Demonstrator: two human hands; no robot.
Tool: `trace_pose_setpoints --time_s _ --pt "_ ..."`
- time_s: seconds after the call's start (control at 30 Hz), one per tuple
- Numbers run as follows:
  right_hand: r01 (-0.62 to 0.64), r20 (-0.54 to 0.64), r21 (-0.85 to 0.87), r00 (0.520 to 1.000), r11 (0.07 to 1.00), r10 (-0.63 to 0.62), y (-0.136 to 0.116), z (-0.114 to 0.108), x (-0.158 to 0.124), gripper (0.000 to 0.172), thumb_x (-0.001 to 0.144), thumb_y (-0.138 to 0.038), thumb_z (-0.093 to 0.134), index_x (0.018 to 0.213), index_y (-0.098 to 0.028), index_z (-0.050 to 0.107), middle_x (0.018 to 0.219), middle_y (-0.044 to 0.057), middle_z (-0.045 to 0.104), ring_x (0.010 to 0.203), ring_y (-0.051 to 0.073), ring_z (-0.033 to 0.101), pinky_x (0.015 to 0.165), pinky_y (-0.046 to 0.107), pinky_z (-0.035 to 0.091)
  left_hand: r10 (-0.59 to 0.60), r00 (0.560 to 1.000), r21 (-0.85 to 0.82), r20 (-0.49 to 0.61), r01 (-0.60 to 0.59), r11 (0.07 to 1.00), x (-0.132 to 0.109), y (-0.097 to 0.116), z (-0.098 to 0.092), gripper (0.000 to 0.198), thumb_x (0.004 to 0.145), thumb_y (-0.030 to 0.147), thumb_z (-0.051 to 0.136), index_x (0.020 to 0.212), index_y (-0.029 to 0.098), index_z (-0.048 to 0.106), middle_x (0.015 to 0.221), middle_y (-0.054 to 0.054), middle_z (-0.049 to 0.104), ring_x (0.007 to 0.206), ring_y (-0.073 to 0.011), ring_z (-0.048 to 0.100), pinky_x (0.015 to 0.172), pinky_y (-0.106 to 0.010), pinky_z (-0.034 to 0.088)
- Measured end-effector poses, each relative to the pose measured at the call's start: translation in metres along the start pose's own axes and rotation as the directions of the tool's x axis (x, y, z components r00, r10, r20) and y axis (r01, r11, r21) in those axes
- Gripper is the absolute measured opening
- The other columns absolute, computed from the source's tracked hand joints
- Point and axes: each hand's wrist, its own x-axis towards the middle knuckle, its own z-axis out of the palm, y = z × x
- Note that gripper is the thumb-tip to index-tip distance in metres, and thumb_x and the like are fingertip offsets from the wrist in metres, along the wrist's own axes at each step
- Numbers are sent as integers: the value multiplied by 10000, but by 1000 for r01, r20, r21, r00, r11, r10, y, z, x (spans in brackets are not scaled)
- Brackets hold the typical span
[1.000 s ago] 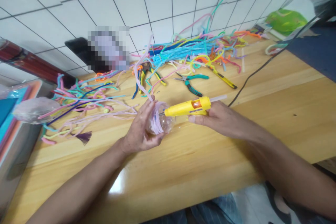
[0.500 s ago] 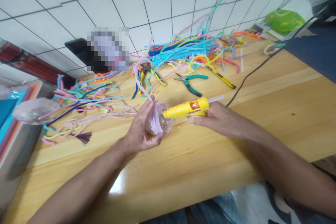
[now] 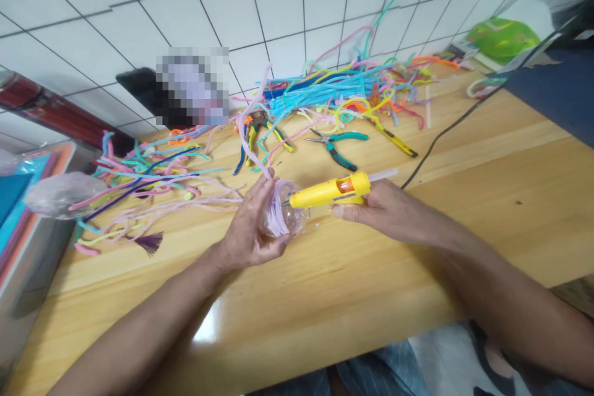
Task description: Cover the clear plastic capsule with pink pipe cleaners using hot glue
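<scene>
My left hand (image 3: 245, 229) is closed around a small clear plastic bottle (image 3: 290, 218) wrapped with a pale pink pipe cleaner (image 3: 277, 210), whose free end rises past my thumb. My right hand (image 3: 383, 207) grips a yellow glue gun (image 3: 331, 192) with its nozzle pointing left, right at the wrapped part of the bottle. A glue stick (image 3: 384, 174) juts from the back of the gun. Both hands hover just above the wooden table (image 3: 325, 284).
Heaps of coloured pipe cleaners lie at the back middle (image 3: 338, 90) and back left (image 3: 148, 173). Green-handled pliers (image 3: 338, 145), a yellow-handled tool (image 3: 394, 139) and a black cable (image 3: 445, 133) lie behind my hands. Coloured paper sheets (image 3: 18, 198) stand at the left, a green object (image 3: 503, 37) far right.
</scene>
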Motion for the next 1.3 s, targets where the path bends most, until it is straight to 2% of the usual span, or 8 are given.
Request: trace_pose_setpoints --time_s 0.17,0.4,0.53,0.7,0.87,1.0,1.17,1.3 --pt "24 24 23 999 999 -25 0 -2 -1 251 971 -421 626 943 -219 772 864 28 729 790 222 663 706 318 514 19 1000 -3 9 -19 1000 2 1 0 1089 903 443 800 1779 293 171 1804 -185 325 1606 -398 463 1303 -619 434" --pt "-8 3 12 1000 1000 8 -1 -1 0 211 963 -376 647 886 -201 736 747 -8 640 678 170 576 620 285 433 44 999 -21 -6 -45 999 3 0 0 1083 911 421 795 1781 266 170 1813 -188 307 1613 -372 458 1335 -581 405" --pt "-5 -18 19 1000 1000 6 0 0 1 198 952 -353 651 830 -207 707 727 -18 611 664 161 555 622 284 413 36 999 -17 6 -36 999 3 1 0 1085 908 416 797 1781 260 172 1807 -200 313 1617 -384 449 1326 -597 410" --pt "33 -23 60 999 998 -32 -1 0 1 172 943 -352 651 903 -217 749 770 -5 661 707 186 597 654 299 459 2 1000 -12 19 -2 1000 2 1 -1 1093 902 423 795 1779 302 154 1817 -200 287 1579 -409 498 1297 -641 432" --pt "27 -35 39 999 999 -26 0 1 0 175 942 -366 666 886 -219 744 762 -4 666 702 186 598 635 292 452 -11 999 -6 38 11 1000 0 0 -2 1103 902 440 802 1778 325 141 1821 -190 276 1606 -413 462 1302 -634 428" --pt "25 -32 17 999 1000 -24 1 1 1 199 947 -369 665 837 -215 726 717 -14 629 654 172 564 628 295 442 -4 1000 -19 19 4 1000 0 1 0 1090 903 433 803 1777 307 164 1806 -194 309 1607 -420 457 1301 -638 427" --pt "29 -15 31 999 999 -28 0 2 1 178 946 -354 658 870 -216 741 747 -8 655 686 181 591 634 293 449 4 1000 -5 10 -4 1000 1 1 0 1068 917 439 783 1778 300 167 1780 -191 363 1590 -400 480 1299 -626 435" --pt "-39 -71 22 997 999 40 1 -14 -6 222 935 -404 677 804 -227 709 717 -9 629 673 187 583 625 304 441 -7 999 33 38 6 999 0 1 -2 1068 917 473 782 1775 298 172 1752 -195 410 1601 -420 462 1280 -639 446"
